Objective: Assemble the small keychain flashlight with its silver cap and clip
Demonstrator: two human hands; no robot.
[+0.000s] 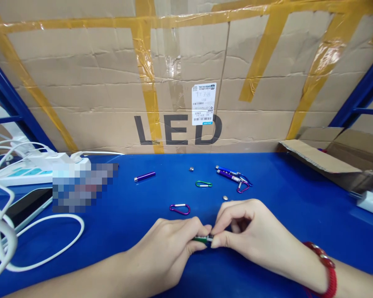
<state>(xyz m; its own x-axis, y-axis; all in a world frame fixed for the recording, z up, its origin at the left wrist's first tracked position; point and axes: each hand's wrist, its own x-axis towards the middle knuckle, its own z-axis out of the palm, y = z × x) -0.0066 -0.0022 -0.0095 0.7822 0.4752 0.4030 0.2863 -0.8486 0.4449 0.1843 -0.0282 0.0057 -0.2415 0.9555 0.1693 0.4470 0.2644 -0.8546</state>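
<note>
Both hands meet low in the middle of the blue table (286,186). My left hand (170,248) pinches a small green keychain flashlight (202,239) by its body. My right hand (248,231) pinches the silver end of the same flashlight, fingers curled. A purple carabiner (179,208) lies just beyond my left hand. Farther back lie a green carabiner (203,183), a purple flashlight tube (144,176), a finished pair of flashlights with carabiners (234,176) and two small round button cells (225,198).
A big taped cardboard box (186,82) marked LED walls off the back. At the left are a white power strip (34,167), white cables (43,248) and a phone (21,209). An open cardboard box (329,161) stands at the right.
</note>
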